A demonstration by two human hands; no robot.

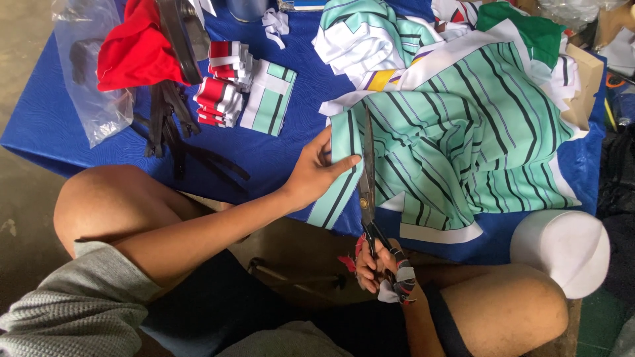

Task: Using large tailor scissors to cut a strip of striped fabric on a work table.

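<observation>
Scissors (368, 192) are sitting at the near edge of the table (40, 125), blades running up along the left margin of the striped mint fabric (463, 132) — right hand (377, 264) is gripping the handles low down between the knees, fingers closed through the cloth-wrapped loops. Blades are looking nearly together; cannot tell whether they are biting cloth or just lying on it.

Left hand (317, 173) is pressing the fabric edge flat just left of the blades, fingers spread apart, index tip touching the narrow strip (334, 198) of mint cloth that hangs off the table edge.

Progress, as a judgement: the cut along this edge is looking partly run — the strip is hanging free at the near end, still joined further up. The bulk of the fabric is lying bunched to the right, uncut as far as I can see.

Further back: stacks of finished-looking small pieces — red-and-white bundles (221, 82) and a mint striped piece (268, 98) — are lying well apart from the hands. Black zippers (165, 116), red cloth (135, 46) and a clear plastic bag (92, 73) are at the far left. White foam block (562, 248) is near right.
</observation>
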